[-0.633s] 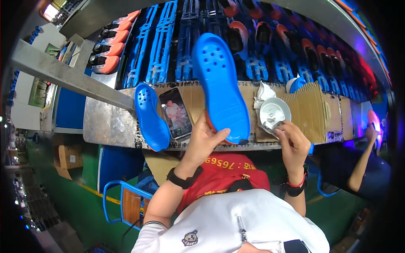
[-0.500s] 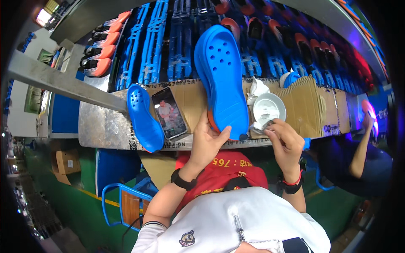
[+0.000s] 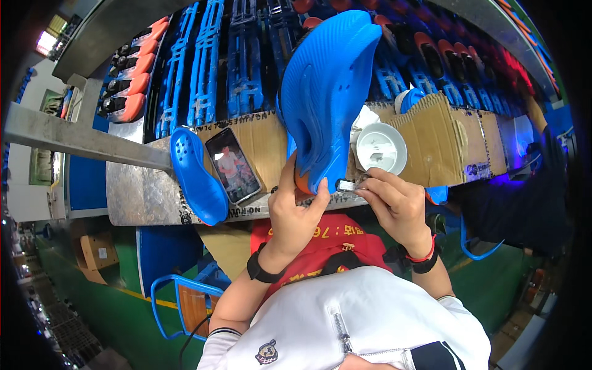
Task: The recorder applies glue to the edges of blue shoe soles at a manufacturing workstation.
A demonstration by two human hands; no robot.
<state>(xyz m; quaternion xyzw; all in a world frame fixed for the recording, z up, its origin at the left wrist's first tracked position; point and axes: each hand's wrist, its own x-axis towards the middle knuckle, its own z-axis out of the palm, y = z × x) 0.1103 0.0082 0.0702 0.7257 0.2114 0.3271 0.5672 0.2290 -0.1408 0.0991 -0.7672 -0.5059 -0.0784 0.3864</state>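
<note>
My left hand [image 3: 296,200] grips the heel end of a blue foam shoe sole [image 3: 330,92], thumb and fingers on either side. The sole is raised and tilted, so its ribbed side wall faces me, and a patch of orange shows by my fingers. My right hand [image 3: 394,203] is closed in a pinch on a small white scrap of cloth [image 3: 347,185]. The scrap is right by a small dark bit at the heel end; whether it touches cannot be made out. Just beyond my right fingers stands a white bowl [image 3: 399,148] with a little whitish stuff inside.
Another blue sole [image 3: 198,179] and a phone [image 3: 233,166] lie on the cardboard-covered bench at left. Crumpled white tissue [image 3: 365,118] touches the bowl. A cardboard flap [image 3: 428,135] rises at right. Behind runs a rack of blue bars [image 3: 206,58] with orange-tipped shoes [image 3: 131,106].
The sole in my left hand has turned from its flat inner face to its side wall. My right hand has moved from the bowl's rim to the sole's heel end with the cloth.
</note>
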